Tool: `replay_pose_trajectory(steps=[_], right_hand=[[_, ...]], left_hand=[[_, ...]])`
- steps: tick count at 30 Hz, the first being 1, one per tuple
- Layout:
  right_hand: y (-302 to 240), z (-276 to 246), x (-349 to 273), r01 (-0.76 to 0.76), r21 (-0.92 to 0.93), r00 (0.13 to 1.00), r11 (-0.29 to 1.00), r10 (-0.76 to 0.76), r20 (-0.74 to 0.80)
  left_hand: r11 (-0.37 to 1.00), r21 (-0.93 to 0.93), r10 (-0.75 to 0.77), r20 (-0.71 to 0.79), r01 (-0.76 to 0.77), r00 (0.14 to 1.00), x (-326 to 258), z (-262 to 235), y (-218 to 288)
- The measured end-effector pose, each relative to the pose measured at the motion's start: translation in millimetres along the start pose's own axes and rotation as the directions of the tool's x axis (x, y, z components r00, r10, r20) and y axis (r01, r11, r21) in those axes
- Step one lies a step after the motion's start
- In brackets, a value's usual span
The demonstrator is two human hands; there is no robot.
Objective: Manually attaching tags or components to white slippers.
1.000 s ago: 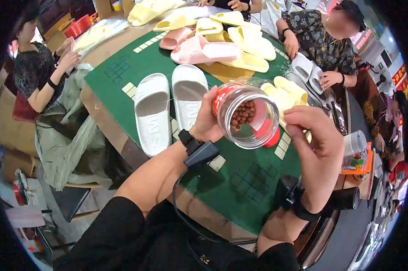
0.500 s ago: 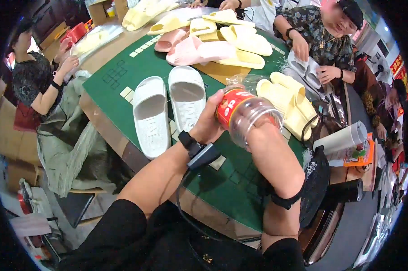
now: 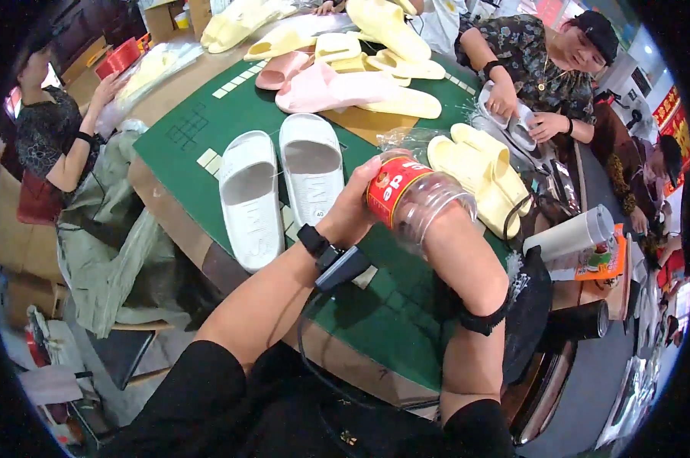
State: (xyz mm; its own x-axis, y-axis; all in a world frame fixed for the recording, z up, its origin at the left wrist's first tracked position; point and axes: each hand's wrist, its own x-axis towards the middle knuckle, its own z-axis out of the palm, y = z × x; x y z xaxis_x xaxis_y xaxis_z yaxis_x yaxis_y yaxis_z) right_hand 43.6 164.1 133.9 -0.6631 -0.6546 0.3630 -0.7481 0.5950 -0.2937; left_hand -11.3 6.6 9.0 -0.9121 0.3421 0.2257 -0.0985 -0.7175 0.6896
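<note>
My left hand (image 3: 350, 208) is wrapped around a clear plastic jar (image 3: 397, 189) with a red and yellow label, tilted over the table. Through its mouth reaches my right hand (image 3: 444, 214); the fingers are inside the jar, hidden by the label and glare. A pair of white slide slippers, the left one (image 3: 251, 221) and the right one (image 3: 312, 164), lies just left of the jar on the green table mat (image 3: 375, 336). Right of the jar sits a pair of pale yellow slippers (image 3: 475, 168) beside crumpled clear plastic.
More yellow slippers (image 3: 406, 65) and pink slippers (image 3: 326, 88) are piled at the far side. One co-worker (image 3: 528, 69) handles grey slippers (image 3: 513, 114) at the far right; another person (image 3: 51, 137) is on the left. A white tumbler (image 3: 570, 233) stands at the right edge.
The jar has turned slightly in my left hand, its label showing a different part. At the far side a yellow slipper has been lifted. The whole view has shifted a little.
</note>
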Motion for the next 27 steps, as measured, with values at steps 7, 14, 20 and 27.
replay_pose_trajectory(steps=[7,14,20,27], right_hand=[[4.6,-4.8,-0.6,-0.003,0.04,1.0,0.999,0.004,-0.02],[2.5,-10.8,-3.4,-0.048,0.342,0.944,0.939,0.154,-0.291],[-28.4,-45.1,-29.0,0.307,0.88,0.856,0.364,0.3,-0.422],[-69.2,-48.3,-32.1,0.226,0.918,0.903,-0.328,-0.282,-0.323]], left_hand=[[0.998,-0.056,0.019,-0.041,-0.021,0.999,0.4,5.4,2.2],[0.982,-0.186,-0.004,-0.076,-0.011,0.997,-3.1,5.3,7.6],[0.937,-0.35,-0.007,-0.074,-0.02,0.997,2.9,6.5,6.0],[0.874,-0.485,0.048,0.133,0.023,0.99,-1.2,-1.6,7.5]])
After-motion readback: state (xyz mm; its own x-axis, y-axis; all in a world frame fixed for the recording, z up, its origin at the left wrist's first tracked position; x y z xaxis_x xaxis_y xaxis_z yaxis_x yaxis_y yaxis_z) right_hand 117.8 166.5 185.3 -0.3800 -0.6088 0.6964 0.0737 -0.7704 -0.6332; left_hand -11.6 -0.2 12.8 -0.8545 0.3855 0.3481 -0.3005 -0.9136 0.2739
